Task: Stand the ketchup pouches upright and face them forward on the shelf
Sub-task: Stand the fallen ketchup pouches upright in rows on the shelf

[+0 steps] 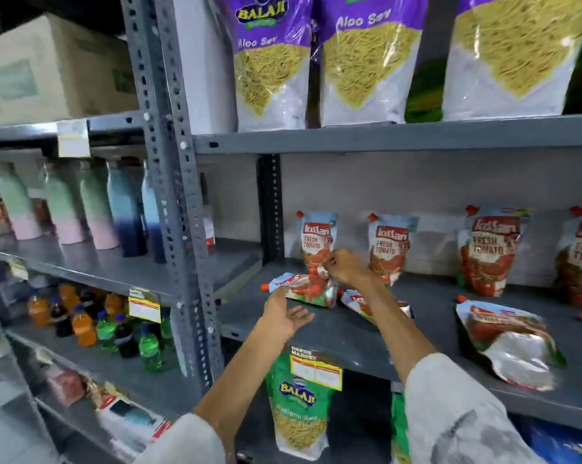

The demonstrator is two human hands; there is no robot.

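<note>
Several red-and-blue ketchup pouches stand upright against the back wall of the grey shelf (333, 333), among them the leftmost pouch (316, 242) and its neighbour (390, 246). A ketchup pouch (303, 289) lies on its side near the shelf's left end, spout pointing left. My right hand (346, 267) pinches its upper right edge. My left hand (284, 316) is open, its fingertips touching the pouch's spout end from below. Another flat pouch (363, 303) lies partly hidden behind my right forearm. A third flat pouch (507, 339) lies at the front right.
Large snack bags (272, 61) fill the shelf above. A green snack bag (299, 406) and a yellow price tag (316, 368) hang below the shelf's front edge. The left rack holds pastel bottles (95, 209), drink bottles (115, 329) and a cardboard box (51, 68).
</note>
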